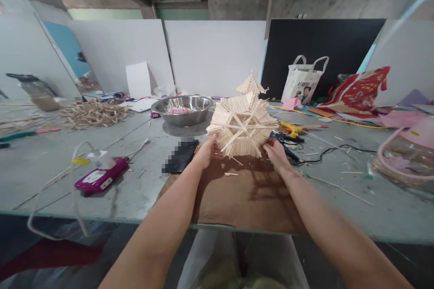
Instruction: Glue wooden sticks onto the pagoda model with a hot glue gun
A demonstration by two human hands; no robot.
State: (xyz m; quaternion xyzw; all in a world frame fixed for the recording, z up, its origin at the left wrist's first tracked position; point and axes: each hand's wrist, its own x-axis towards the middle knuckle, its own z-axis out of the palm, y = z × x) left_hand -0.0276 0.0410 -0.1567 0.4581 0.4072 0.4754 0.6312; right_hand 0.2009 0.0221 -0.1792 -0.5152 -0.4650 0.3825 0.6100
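A model building made of pale wooden sticks (242, 122), with a small pointed roof on top, is tipped toward me so its star-braced underside faces the camera. My left hand (205, 152) grips its left lower edge and my right hand (276, 153) grips its right lower edge. The model rests over a brown cardboard sheet (244, 198) lying on the grey table (44, 167).
A steel bowl (183, 108) stands behind the model, a black phone (181, 156) to its left, a magenta device (101, 178) with a white cable further left. A pile of loose sticks (93, 114) lies at back left. A blue and yellow tool (288, 133), bags and a pink-rimmed container (405, 156) are at right.
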